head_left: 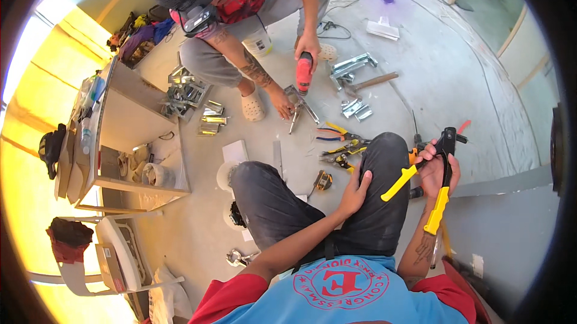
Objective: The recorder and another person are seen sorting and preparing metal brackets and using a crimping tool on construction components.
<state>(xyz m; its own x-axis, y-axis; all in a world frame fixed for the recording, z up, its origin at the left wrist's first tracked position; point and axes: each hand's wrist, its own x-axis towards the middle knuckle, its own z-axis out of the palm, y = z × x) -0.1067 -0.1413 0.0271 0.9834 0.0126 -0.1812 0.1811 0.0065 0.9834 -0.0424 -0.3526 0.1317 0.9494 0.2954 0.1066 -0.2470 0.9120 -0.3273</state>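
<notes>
My right hand is closed around the upper part of a hand riveter with a black head and spread yellow handles. The tool is raised beside my right knee. My left hand lies against the inner side of that knee, fingers stretched out and holding nothing. On the floor beyond the knee are several pliers and snips and a yellow and black tape measure. Across from me, a co-worker's hand holds a red drill over a metal bracket, while the other hand touches the bracket.
Metal channel pieces are piled near the co-worker, with more beside a hammer. A wooden cabinet and a white chair stand at left. A low grey wall runs close on my right.
</notes>
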